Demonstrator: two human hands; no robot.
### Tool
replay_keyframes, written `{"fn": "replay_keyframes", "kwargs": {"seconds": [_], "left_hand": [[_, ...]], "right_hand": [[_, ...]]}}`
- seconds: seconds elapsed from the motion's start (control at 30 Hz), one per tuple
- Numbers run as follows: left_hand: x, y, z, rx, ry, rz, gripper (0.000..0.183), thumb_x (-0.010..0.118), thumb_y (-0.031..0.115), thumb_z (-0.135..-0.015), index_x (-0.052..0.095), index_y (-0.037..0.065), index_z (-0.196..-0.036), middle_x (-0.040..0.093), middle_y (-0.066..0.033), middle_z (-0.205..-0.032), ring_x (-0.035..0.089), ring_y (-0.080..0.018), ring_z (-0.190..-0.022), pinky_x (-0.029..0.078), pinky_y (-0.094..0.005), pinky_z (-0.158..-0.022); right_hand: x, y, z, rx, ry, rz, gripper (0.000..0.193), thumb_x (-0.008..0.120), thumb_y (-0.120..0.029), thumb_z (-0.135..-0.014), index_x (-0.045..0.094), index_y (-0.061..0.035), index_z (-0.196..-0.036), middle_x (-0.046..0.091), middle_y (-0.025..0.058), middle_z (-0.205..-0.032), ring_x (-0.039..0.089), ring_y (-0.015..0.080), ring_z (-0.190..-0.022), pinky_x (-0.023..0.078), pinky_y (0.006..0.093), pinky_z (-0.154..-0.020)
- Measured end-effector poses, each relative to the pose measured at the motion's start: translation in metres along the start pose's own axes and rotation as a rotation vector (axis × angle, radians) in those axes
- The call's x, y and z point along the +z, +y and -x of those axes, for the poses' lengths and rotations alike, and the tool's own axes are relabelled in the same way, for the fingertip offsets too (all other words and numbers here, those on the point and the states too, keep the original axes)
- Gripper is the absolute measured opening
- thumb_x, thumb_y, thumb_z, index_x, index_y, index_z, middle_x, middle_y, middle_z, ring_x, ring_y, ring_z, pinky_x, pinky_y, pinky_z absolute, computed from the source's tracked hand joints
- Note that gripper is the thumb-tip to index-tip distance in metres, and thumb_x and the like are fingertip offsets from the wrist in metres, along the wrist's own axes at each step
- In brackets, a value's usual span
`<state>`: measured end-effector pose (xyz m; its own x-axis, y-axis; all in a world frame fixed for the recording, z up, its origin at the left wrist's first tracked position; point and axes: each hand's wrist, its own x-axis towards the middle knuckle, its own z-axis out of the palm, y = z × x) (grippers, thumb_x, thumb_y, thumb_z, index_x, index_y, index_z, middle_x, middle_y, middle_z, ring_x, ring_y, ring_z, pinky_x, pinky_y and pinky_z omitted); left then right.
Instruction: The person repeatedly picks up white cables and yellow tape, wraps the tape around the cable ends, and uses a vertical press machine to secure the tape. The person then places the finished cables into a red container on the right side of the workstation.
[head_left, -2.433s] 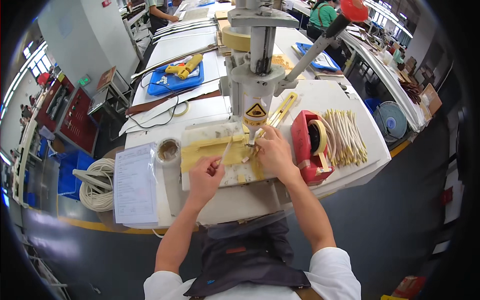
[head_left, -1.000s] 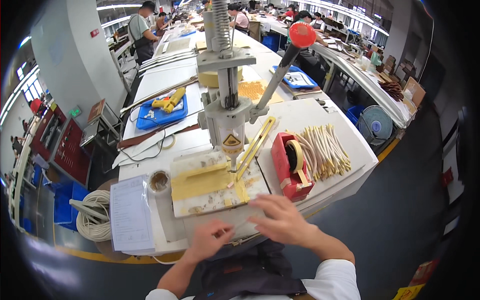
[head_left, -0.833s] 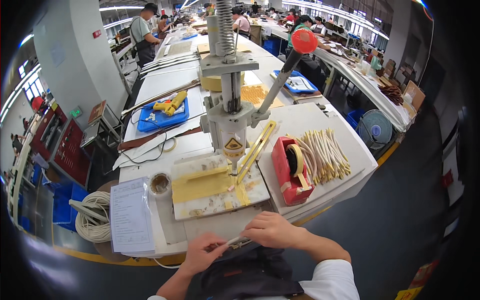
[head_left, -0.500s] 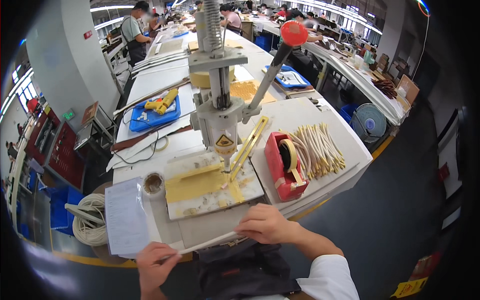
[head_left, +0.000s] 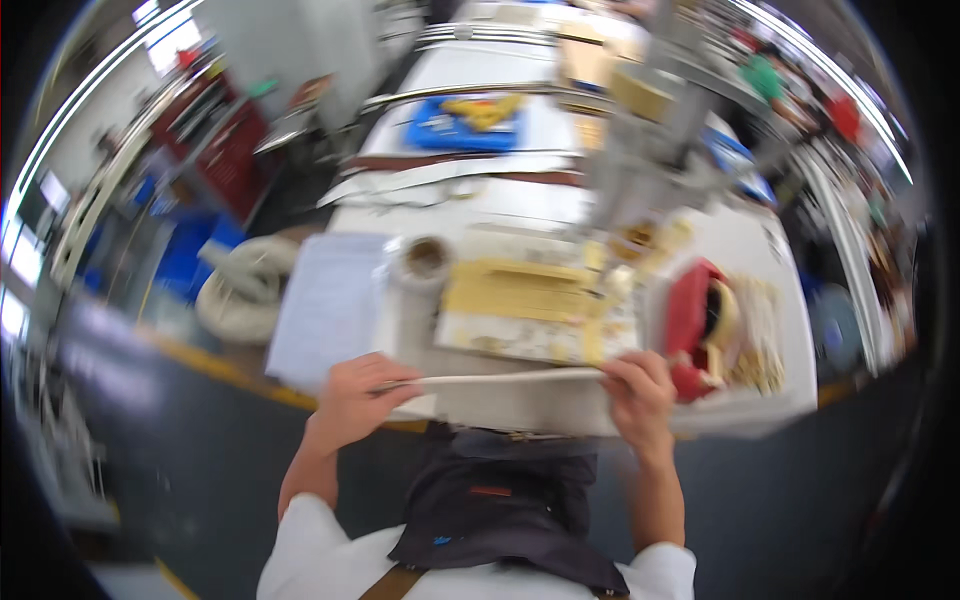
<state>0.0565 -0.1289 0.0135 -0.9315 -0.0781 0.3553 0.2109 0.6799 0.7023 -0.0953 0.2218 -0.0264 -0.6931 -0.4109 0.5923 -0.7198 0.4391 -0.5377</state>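
Observation:
A white cord (head_left: 510, 378) is stretched nearly level between my hands, just in front of a press's white base plate (head_left: 490, 335) with yellow tape on it. My left hand (head_left: 355, 398) pinches its left end. A small dark, thin thing shows at those fingers, too blurred to name. My right hand (head_left: 640, 395) is closed on the cord's other end, close to the red tape dispenser (head_left: 690, 300). Right of the dispenser lies a bundle of pale cords with yellowish ends (head_left: 757, 335). The press (head_left: 670, 110) above the plate is smeared by motion.
A paper sheet (head_left: 325, 300) and a round pot (head_left: 425, 262) are left of the plate. Farther back, a blue tray (head_left: 440, 130) holds a yellow tool (head_left: 485, 110). A coil of white cord (head_left: 245, 290) sits beyond the table's left side.
The view has turned to the left. My hands have moved farther apart, the right one now at the cord's end, and the cord is drawn straight and level.

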Motion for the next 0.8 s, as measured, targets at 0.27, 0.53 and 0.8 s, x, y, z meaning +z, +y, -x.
{"fn": "replay_keyframes", "kwargs": {"seconds": [0.27, 0.53, 0.8], "left_hand": [[-0.031, 0.056, 0.028, 0.189, 0.125, -0.128, 0.020, 0.088, 0.009, -0.074, 0.081, 0.008, -0.093, 0.071, -0.0037, -0.080, 0.067, -0.0168, -0.061, 0.051, -0.0277, -0.055], [-0.033, 0.054, -0.006, 0.174, 0.210, -0.154, 0.019, 0.087, 0.004, -0.073, 0.080, 0.007, -0.091, 0.070, -0.0056, -0.080, 0.065, -0.0175, -0.061, 0.050, -0.0286, -0.053], [0.002, -0.021, -0.061, -0.016, 0.076, -0.070, 0.017, 0.082, 0.002, -0.079, 0.078, 0.002, -0.095, 0.071, -0.0104, -0.085, 0.068, -0.0184, -0.077, 0.050, -0.0286, -0.065]], "right_hand": [[0.000, -0.019, 0.011, 0.024, -0.097, -0.211, 0.021, 0.075, 0.007, -0.076, 0.071, -0.0008, -0.095, 0.064, 0.0115, -0.094, 0.063, 0.0279, -0.089, 0.051, 0.0353, -0.077], [0.004, -0.024, -0.014, 0.068, -0.030, -0.162, 0.021, 0.078, 0.007, -0.078, 0.074, -0.0009, -0.097, 0.066, 0.0125, -0.092, 0.066, 0.0258, -0.080, 0.052, 0.0322, -0.073], [0.030, 0.011, -0.014, 0.134, 0.049, -0.132, 0.020, 0.080, 0.001, -0.078, 0.076, -0.0039, -0.097, 0.068, 0.0111, -0.094, 0.067, 0.0272, -0.085, 0.054, 0.0351, -0.074]]}}
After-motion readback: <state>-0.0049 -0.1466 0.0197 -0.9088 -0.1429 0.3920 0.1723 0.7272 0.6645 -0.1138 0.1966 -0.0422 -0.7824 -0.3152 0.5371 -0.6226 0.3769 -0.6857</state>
